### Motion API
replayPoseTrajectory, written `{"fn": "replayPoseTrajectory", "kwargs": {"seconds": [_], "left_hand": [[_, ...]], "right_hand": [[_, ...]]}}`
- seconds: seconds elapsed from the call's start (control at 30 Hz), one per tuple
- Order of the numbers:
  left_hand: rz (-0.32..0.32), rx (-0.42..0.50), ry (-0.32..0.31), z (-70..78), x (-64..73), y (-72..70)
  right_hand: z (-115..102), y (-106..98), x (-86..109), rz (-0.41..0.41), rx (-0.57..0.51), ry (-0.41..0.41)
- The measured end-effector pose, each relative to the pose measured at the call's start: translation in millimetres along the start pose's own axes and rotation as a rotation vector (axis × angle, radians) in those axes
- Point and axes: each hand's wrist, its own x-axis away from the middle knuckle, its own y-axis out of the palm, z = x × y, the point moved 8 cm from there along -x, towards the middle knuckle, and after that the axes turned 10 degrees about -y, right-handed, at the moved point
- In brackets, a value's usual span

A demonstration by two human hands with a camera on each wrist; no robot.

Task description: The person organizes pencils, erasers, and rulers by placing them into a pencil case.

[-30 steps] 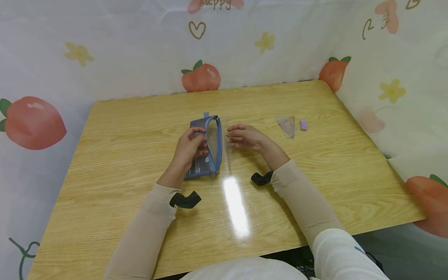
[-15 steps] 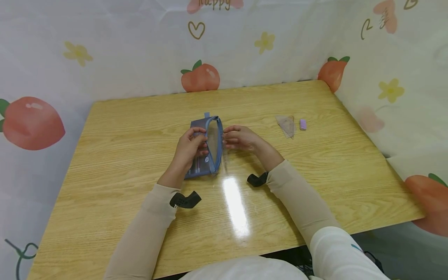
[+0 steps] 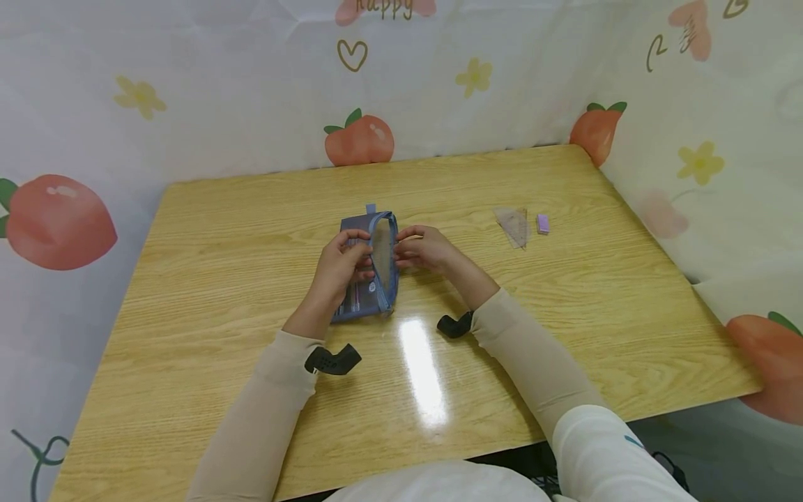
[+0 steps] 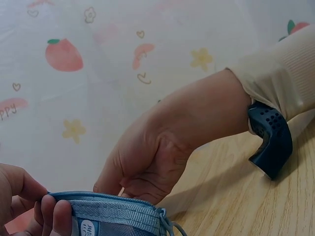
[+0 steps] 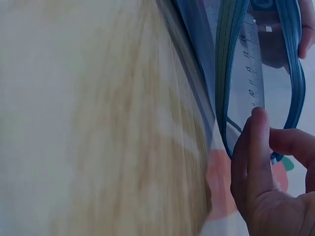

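- head view: on the wooden tabletop (image 3: 251,244), a blue mesh pouch (image 3: 383,268) lies between the two hands, its unzipped mouth turned toward the right hand (image 3: 423,249).
- head view: the left hand (image 3: 341,265) pinches the pouch by the mouth's left edge, probably to hold the two sides apart and stop the pouch sliding. the right hand is at the opposite edge with its fingers bent; what it grips is too faint to tell from here.
- head view: off to the right, well apart from the pouch, lie a clear triangular set square (image 3: 514,226) (one or a stacked pair, i cannot tell) and, just beside it, a small purple block (image 3: 542,224). neither blocks the hands.
- left wrist view: the left thumb and fingertips clasp the pouch's upper edge by the zip. the pouch wall hides the right fingertips; a black wrist device (image 4: 270,137) hangs from the right cuff, clear of the pouch.
- right wrist view: the right hand grips a clear ruler (image 5: 252,64) near one end, thumb against fingers, while its numbered length reaches into the pouch mouth. holding it by the end seems to leave the rest free to pass between the zip edges.
- right wrist view: those zip edges flank the ruler closely, and left fingers sit at the far rim, so the likeliest snag is the zip tape or those fingers.
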Motion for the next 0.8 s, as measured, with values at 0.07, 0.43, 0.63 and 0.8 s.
{"fn": "replayPoseTrajectory", "kwargs": {"seconds": [0.07, 0.43, 0.63, 0.8], "left_hand": [[-0.006, 0.003, 0.007, 0.2, 0.1, 0.0], [0.005, 0.013, 0.016, 0.1, -2.6, -1.8], [0.010, 0.011, 0.019, 0.2, -2.7, -3.1], [0.008, 0.013, 0.021, 0.2, -3.6, -4.0]], "right_hand": [[0.5, 0.9, -0.7, -0.004, 0.012, -0.002], [-6.5, 1.8, 5.7, -0.075, 0.045, 0.039], [-30.0, -23.3, 10.6, -0.075, 0.279, -0.045], [-51.2, -61.3, 19.2, 0.005, 0.822, -0.078]]}}
